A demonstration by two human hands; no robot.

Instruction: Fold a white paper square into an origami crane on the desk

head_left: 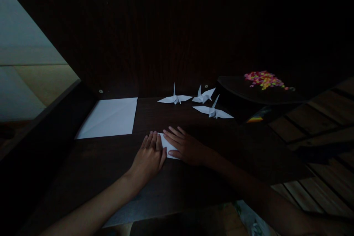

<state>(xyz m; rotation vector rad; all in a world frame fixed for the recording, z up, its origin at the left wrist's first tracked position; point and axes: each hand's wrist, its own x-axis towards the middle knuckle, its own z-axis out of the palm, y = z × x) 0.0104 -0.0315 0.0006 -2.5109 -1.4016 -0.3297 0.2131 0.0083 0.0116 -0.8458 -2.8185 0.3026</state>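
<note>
A small piece of folded white paper (167,146) lies on the dark table (105,162) between my two hands. My left hand (151,152) rests on its left side, fingers stretched out and close together. On the right side my right hand (184,146) lies flat with its fingers spread, covering part of the paper. Both palms face down, so the paper's outer ends are hidden. Beyond the hands stand three white paper cranes, one in the middle (175,99), one behind at the right (204,96) and one nearer (212,112).
White paper sheets (110,116) lie at the back left, beside a raised dark side board (41,118). At the right, a rounded shelf (235,86) carries a heap of colourful small pieces (265,80). A dark upright panel (155,37) closes off the back.
</note>
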